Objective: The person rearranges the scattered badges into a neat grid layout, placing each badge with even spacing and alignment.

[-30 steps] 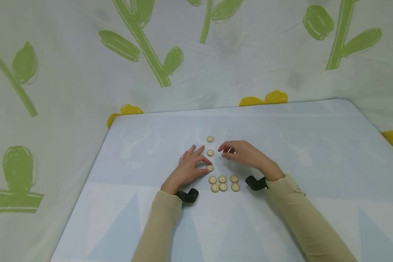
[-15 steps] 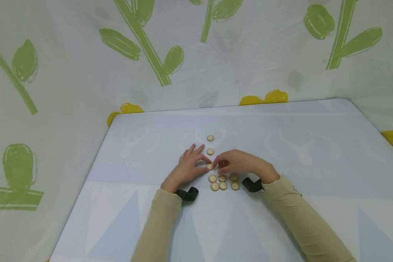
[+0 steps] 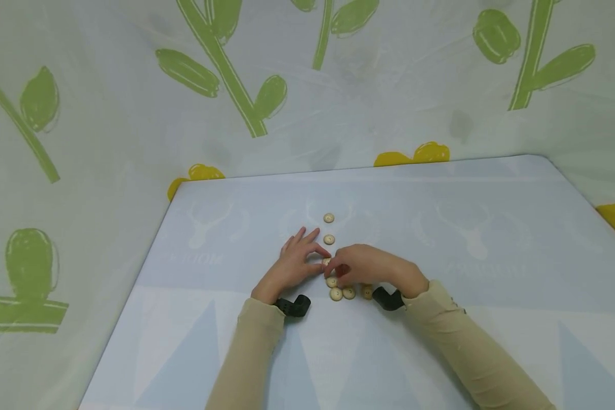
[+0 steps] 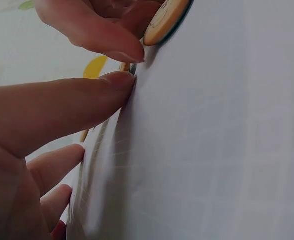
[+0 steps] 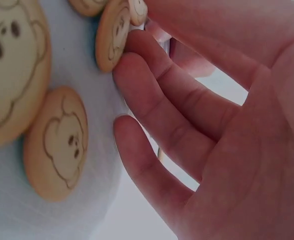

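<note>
In the head view, round wooden buttons with printed faces lie on the table. My left hand [image 3: 298, 262] pinches one wooden button [image 3: 326, 262] at its left side between curved index finger and thumb; its other fingers spread forward. From the left wrist view only an edge of that button [image 4: 125, 66] shows behind a fingertip. My right hand [image 3: 371, 265] bends over the near group, index and thumb tips apart on either side of another button [image 3: 332, 282]. In the right wrist view its loosely curved fingers [image 5: 137, 90] lie beside a button [image 5: 113, 35]; the thumb's contact is hidden.
Two more buttons [image 3: 329, 239] [image 3: 329, 218] stand in a line farther back. Nearer me lie several buttons [image 3: 348, 292], some covered by the right hand. A patterned cloth [image 3: 338, 114] hangs beyond the table's far edge [image 3: 297, 173].
My right hand has come in leftward and down from beside the line of buttons to the near group. The left hand has kept its place on its button.
</note>
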Motion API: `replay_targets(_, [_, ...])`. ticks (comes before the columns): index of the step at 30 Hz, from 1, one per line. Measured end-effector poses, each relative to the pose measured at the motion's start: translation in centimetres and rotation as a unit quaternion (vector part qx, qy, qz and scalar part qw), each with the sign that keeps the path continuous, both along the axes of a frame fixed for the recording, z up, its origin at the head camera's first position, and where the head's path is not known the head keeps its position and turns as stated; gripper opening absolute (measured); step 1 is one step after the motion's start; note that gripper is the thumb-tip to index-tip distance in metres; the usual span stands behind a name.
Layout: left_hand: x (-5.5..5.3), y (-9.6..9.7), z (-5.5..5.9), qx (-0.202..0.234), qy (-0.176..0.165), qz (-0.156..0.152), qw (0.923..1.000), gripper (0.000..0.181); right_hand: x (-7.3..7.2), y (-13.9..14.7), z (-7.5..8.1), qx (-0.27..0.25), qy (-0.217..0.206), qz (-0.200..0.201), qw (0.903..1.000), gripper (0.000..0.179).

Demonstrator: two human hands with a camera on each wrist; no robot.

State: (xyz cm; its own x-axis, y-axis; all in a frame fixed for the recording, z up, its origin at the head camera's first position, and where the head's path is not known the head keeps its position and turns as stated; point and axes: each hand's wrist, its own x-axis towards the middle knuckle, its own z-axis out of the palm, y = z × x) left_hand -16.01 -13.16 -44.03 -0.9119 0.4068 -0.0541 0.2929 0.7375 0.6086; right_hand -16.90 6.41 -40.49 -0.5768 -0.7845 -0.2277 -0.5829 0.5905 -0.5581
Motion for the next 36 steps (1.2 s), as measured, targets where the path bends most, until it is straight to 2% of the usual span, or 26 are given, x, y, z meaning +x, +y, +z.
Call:
replay_targets(7, [0.1,0.1,0.0,-0.002,-0.002,0.004,1.0000,0.016,0.3,-0.2,-0.1,0.009,0.021,0.005,0.9997,0.016])
replay_targets(17, [0.1,0.0,0.1,-0.001,0.000,0.002,1.0000,0.016,0.3,-0.4,-0.1,0.038,0.012,-0.009,0.9992,0.012])
replay_targets(22, [0.1,0.0,0.1,0.001,0.004,-0.002,1.0000,0.016,0.0,0.1,-0.1,0.016,-0.012,0.006,0.9998,0.011])
replay_targets(27, [0.1,0.0,0.1,0.001,0.006,0.000,1.0000,0.018,-0.8,0.9,-0.4,-0.017,-0.047,0.012,0.9987,0.009])
replay_targets(36, [0.1,0.0,0.2,0.005,0.008,0.000,1.0000,0.017,-2.0,1.9,-0.5,-0.039,-0.089,0.020,0.9951,0.006])
